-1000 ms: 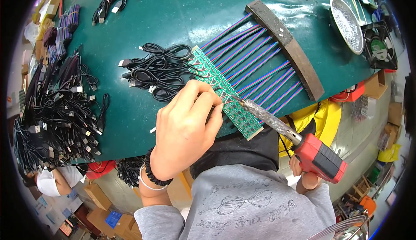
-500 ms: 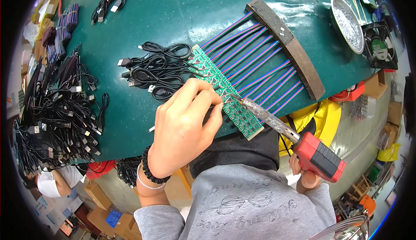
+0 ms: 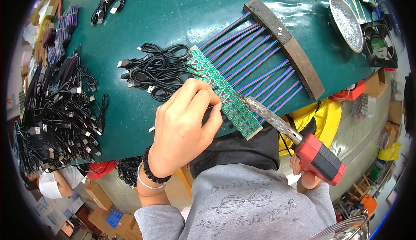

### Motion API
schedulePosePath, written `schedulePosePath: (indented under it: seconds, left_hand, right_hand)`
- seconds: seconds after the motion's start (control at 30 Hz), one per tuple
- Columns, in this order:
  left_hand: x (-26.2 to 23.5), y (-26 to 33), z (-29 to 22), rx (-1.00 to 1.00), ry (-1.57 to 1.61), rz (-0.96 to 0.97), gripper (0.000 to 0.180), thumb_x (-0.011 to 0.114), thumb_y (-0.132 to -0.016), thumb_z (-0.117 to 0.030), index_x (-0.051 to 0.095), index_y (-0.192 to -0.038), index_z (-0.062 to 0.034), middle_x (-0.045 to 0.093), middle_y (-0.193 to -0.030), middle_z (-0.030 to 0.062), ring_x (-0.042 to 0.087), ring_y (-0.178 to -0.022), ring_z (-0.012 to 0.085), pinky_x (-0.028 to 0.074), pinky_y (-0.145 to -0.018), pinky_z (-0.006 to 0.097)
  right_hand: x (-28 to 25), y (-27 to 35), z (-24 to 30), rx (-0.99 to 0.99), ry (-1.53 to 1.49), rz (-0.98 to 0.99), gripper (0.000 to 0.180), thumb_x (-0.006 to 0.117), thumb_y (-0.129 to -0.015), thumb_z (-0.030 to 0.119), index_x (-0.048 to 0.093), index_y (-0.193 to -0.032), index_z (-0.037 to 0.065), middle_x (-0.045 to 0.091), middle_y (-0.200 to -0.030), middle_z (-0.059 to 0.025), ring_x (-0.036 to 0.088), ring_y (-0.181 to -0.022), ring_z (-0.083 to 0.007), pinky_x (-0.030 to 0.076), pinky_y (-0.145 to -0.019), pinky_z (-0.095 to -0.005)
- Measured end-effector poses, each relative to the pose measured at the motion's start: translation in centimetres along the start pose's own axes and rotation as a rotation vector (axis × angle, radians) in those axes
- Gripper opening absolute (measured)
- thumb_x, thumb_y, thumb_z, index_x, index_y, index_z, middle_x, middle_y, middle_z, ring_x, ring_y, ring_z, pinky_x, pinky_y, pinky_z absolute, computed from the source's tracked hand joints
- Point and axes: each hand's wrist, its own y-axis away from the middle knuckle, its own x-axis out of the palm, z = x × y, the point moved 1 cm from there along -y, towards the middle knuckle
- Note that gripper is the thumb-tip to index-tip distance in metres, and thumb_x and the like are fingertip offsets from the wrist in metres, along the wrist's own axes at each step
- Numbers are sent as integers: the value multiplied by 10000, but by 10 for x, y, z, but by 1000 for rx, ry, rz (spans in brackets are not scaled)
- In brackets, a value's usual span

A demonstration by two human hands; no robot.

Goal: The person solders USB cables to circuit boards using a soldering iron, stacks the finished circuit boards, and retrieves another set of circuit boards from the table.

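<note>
A narrow green panel of circuit boards (image 3: 242, 114), stiff and flat, dotted with tiny dark chips and bright solder points, lies diagonally on the glossy green tabletop (image 3: 173, 6), its near end by the person's lap; flat ribbon wires (image 3: 249, 62) in blue, red, green and black fan from its right side to a dark, heavy-looking curved bar (image 3: 288, 49), scuffed and dull, which lies over their far ends; on the panel's left side rests a pile of black cables (image 3: 151, 73), smooth, rubbery and looped, with flat metal plugs; at far left spreads a larger tangled heap of cables (image 3: 60, 114); at upper right sit a shallow, pale metal dish (image 3: 346, 23) with a glittering, crumbly filling and a square black fan (image 3: 380, 45).

The left hand (image 3: 184, 125) arches over the panel's left edge from below, wrist bent beneath a crinkled black band (image 3: 151, 170); its thumb and forefinger pinch a fine cable lead (image 3: 224, 98), largely hidden by the fingertips; the right hand (image 3: 305, 177), low at the right and partly hidden, is wrapped around the red and black handle of a soldering iron (image 3: 275, 122); the iron's stained metal barrel slants up and left, its thin tip at the panel's right half, though whether it touches I cannot tell.
</note>
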Motion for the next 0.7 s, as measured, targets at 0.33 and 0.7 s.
schedulePosePath:
  seconds: [0.33,0.7]
  left_hand:
    - [0,0,0,-9,-6,0,125,686,-704,19,587,-774,-10,572,-841,83,627,-711,259,503,-603,355]
    - [0,0,-3,-54,-11,12,120,691,-703,3,592,-767,-20,566,-841,76,621,-713,263,495,-597,366]
  right_hand:
    - [0,-3,14,118,-102,-38,100,469,-501,-41,514,-553,32,528,-533,-18,510,-439,-132,393,-422,-254]
    - [-4,9,23,336,76,5,233,528,-564,-63,543,-759,63,539,-637,16,513,-541,-101,404,-541,-229]
